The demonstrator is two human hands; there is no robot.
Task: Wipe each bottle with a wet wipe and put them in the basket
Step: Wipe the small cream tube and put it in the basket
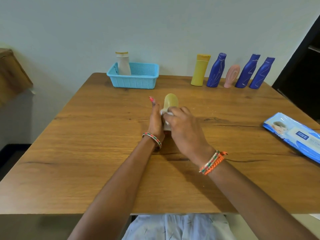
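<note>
A small yellow bottle (171, 100) stands at the table's middle, held between my hands. My left hand (155, 118) grips its left side. My right hand (183, 129) presses a white wet wipe (166, 113) against its front. The bottle's lower part is hidden by my hands. A light blue basket (138, 80) at the back holds one white bottle (123, 64) with a yellow cap. Along the back right stand a yellow bottle (200, 70), a blue bottle (216, 70), a pink bottle (231, 76) and two more blue bottles (246, 71) (261, 72).
A blue pack of wet wipes (294, 135) lies near the table's right edge. The wooden table (103, 161) meets a pale wall at the back. A brown box (10, 73) sits off to the left, a dark cabinet (304, 66) to the right.
</note>
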